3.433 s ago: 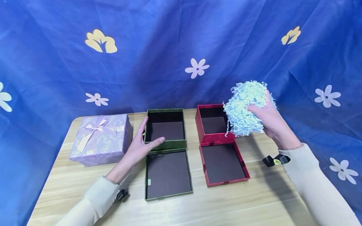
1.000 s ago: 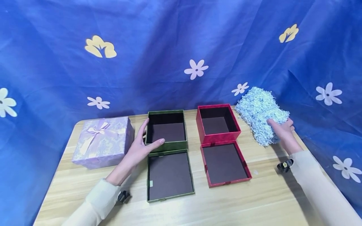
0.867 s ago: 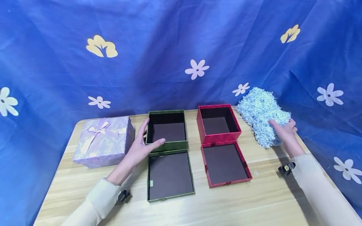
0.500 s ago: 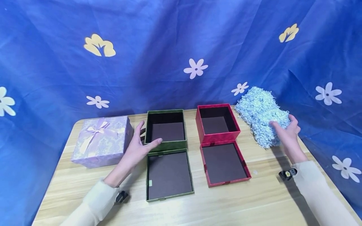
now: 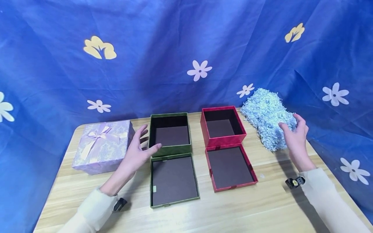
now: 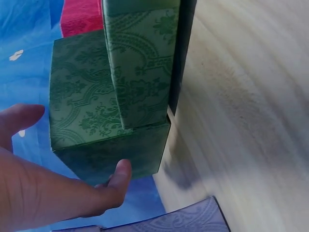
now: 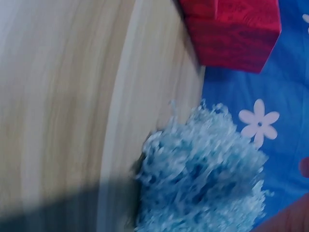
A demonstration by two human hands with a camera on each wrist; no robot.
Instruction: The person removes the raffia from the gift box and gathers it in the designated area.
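Note:
At the table's back right lies a heap of light blue shredded paper [image 5: 269,118], also in the right wrist view as a crinkled mass [image 7: 198,179]. My right hand [image 5: 297,142] is at its near right side, thumb and fingers spread, gripping nothing; whether a fingertip touches the paper I cannot tell. My left hand [image 5: 135,153] hovers with parted fingers at the left side of a green box [image 5: 172,149]. The left wrist view shows a gap between the thumb and that patterned box [image 6: 87,92]. Nothing is in the left hand.
A green lid [image 5: 175,181] lies inside-up before the green box. Right of it stand a red box [image 5: 224,140], bare inside, and its upturned lid [image 5: 231,166]. A lilac gift box [image 5: 102,147] with a ribbon bow sits left. Blue cloth [image 5: 163,64] hangs behind the table [image 5: 221,213].
The shredded paper, earlier gripped in the right hand beside and above the red box, now lies on the table, let go. The left hand has drawn slightly left, away from the green box.

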